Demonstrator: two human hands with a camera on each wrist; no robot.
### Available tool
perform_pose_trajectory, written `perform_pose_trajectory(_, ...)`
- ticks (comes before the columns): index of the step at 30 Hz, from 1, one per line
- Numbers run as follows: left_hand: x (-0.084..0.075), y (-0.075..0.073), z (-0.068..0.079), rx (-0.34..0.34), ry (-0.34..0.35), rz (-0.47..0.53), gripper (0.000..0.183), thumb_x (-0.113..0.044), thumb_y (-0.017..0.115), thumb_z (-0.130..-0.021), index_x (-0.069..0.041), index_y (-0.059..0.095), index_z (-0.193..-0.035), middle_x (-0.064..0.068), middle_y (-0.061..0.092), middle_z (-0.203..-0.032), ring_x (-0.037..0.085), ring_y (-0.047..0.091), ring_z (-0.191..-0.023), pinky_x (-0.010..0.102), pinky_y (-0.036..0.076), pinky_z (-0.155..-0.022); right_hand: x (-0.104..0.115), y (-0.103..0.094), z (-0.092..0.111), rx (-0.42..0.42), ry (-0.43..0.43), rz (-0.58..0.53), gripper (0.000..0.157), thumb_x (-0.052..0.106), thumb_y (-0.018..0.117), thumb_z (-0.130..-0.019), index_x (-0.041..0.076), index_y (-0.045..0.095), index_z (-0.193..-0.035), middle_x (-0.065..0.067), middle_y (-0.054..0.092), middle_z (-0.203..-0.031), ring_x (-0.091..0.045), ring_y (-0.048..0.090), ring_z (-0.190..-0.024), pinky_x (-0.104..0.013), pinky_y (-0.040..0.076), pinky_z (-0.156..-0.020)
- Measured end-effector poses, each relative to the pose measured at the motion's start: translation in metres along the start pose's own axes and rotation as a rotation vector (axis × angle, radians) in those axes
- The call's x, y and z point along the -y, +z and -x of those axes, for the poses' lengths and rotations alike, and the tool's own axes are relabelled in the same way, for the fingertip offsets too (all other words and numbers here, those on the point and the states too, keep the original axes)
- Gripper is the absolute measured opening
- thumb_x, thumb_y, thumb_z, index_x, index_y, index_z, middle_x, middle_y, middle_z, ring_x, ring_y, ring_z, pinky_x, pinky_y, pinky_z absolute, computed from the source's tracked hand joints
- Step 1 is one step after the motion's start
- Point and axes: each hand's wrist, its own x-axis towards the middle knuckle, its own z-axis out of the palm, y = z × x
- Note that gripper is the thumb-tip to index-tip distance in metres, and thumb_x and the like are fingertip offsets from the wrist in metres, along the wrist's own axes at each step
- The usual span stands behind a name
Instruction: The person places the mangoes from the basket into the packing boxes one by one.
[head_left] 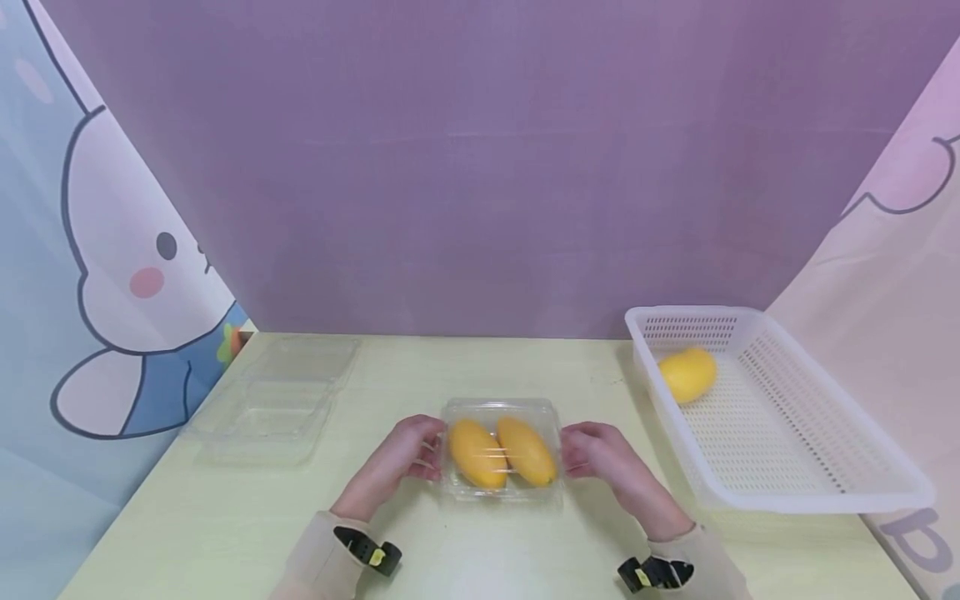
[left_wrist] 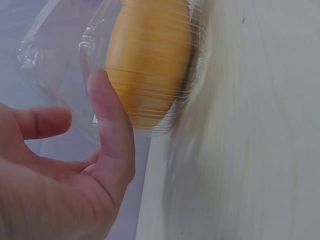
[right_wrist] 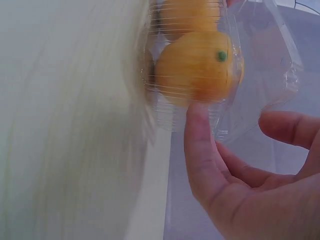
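Note:
A clear plastic clamshell box [head_left: 501, 493] sits on the table in front of me, with two yellow mangoes [head_left: 477, 454] [head_left: 527, 451] side by side inside. On its left side is my left hand [head_left: 415, 450]; one finger lies along the ribbed wall and the thumb stands apart in the left wrist view. Opposite it, my right hand [head_left: 596, 454] has a fingertip at the wall below a mango [right_wrist: 192, 67] with a green spot. In both wrist views the clear lid [right_wrist: 280, 60] extends beyond the box's rim, with a gap between them.
Another clear clamshell box [head_left: 273, 412] lies spread open on the table at the left. At the right stands a white perforated basket [head_left: 795, 442] with one mango [head_left: 687, 375] in its far left corner. A purple backdrop [head_left: 480, 167] rises behind the table [head_left: 480, 550].

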Motion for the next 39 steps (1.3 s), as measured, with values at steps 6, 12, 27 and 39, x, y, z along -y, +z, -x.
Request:
perform_pose_trajectory(6,0.002,0.0,-0.001,0.0,0.0,0.001,0.036,-0.019,0.051,-0.099,0.009,0.057,-0.12,0.011,0.058,-0.085,0.018,0.058,-0.065,0.031,0.057,-0.057,-0.005,-0.001,-0.001,0.051,0.009,-0.045,0.042,0.012,0.056,-0.097,-0.02,0.052,-0.125,-0.013,0.067,-0.083,-0.02,0.066,-0.074,-0.034,0.059,-0.072)
perform_pose_trajectory(12,0.002,0.0,-0.001,-0.009,-0.006,0.002,0.032,-0.015,0.051,-0.1,0.008,0.057,-0.12,0.012,0.059,-0.09,0.018,0.058,-0.067,0.029,0.055,-0.058,-0.009,0.001,-0.004,0.041,0.032,-0.05,0.038,0.008,0.057,-0.095,-0.018,0.055,-0.123,-0.011,0.067,-0.08,-0.019,0.065,-0.07,-0.031,0.058,-0.065)
perform_pose_trajectory(27,0.005,0.001,0.0,-0.01,0.005,-0.063,0.029,-0.012,0.05,-0.101,0.004,0.055,-0.125,0.013,0.059,-0.087,0.021,0.058,-0.069,0.032,0.056,-0.06,-0.011,-0.001,-0.002,0.082,0.033,-0.05,0.039,0.008,0.056,-0.098,-0.018,0.051,-0.127,-0.013,0.064,-0.085,-0.021,0.064,-0.071,-0.035,0.06,-0.065)
perform_pose_trajectory(39,0.006,0.001,0.0,-0.015,0.023,-0.051,0.029,-0.011,0.049,-0.101,0.004,0.053,-0.125,0.013,0.058,-0.088,0.02,0.059,-0.067,0.031,0.056,-0.061,-0.01,-0.006,0.008,0.181,0.025,-0.048,0.043,0.006,0.06,-0.093,-0.021,0.05,-0.125,-0.015,0.066,-0.084,-0.019,0.064,-0.072,-0.034,0.06,-0.067)
